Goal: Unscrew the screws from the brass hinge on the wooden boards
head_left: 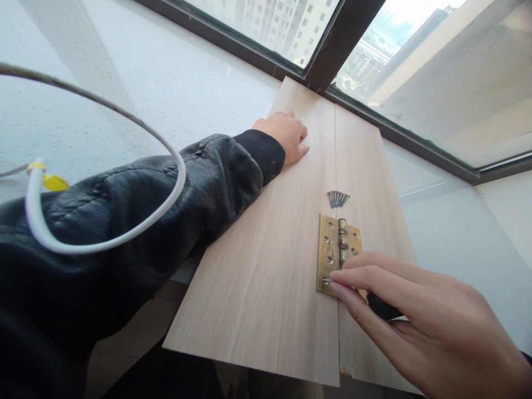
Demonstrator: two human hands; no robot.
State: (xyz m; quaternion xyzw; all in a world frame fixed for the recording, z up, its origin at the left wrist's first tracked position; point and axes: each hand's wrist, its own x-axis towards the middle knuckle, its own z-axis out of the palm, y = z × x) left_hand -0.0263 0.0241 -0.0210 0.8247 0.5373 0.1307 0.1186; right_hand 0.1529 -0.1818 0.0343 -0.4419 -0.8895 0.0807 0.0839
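My right hand (399, 310) pinches a small screw (327, 281) between thumb and fingertips, at the near left hole of a brass hinge (330, 249). A black object (383, 308), its kind unclear, shows partly beneath that hand. The hinge lies unfolded across the seam of two pale wooden boards, with one leaf on the left board (257, 299) and the other on the right board (366, 166). Just beyond the hinge, several screws (338, 198) lie in a row. Farther off, my left hand (285, 136) rests on the left board, thumb apart, its other fingertips partly hidden.
A white cable (124, 235) loops in front of my left sleeve, with a yellow tag (54, 182) by it. Under the boards is a white speckled countertop (166, 83). A dark window frame (344, 39) borders the far side. The boards overhang the near edge.
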